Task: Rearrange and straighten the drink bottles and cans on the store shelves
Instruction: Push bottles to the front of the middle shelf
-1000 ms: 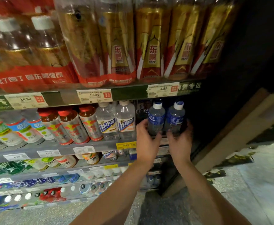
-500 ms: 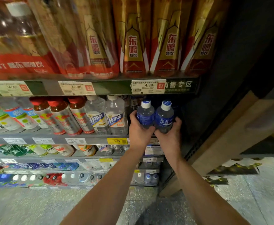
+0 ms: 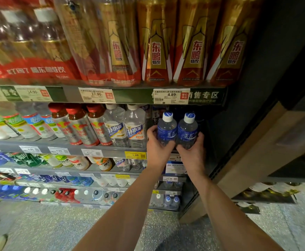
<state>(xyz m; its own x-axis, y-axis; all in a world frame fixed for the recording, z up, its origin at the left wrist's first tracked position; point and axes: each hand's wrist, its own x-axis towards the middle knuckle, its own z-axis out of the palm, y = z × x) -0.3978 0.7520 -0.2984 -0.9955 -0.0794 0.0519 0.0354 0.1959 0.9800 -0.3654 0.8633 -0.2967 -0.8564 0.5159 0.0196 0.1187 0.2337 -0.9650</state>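
Note:
Two blue-labelled bottles with white caps stand side by side at the right end of the second shelf [image 3: 101, 151]. My left hand [image 3: 158, 148] grips the left blue bottle [image 3: 166, 130] round its lower body. The right blue bottle [image 3: 188, 132] is held the same way by my right hand [image 3: 191, 153]. Both bottles are upright and touch each other. Their bases are hidden behind my hands.
Left of them stand two clear bottles [image 3: 125, 130], then red-capped bottles [image 3: 79, 127]. Large gold and red bottles [image 3: 155, 46] fill the shelf above. Lower shelves hold more drinks. A dark side panel [image 3: 238, 124] closes the shelf on the right. Speckled floor lies below.
Both hands have stayed on the two blue bottles, which now sit slightly nearer the shelf's front edge. The camera view has shifted a little.

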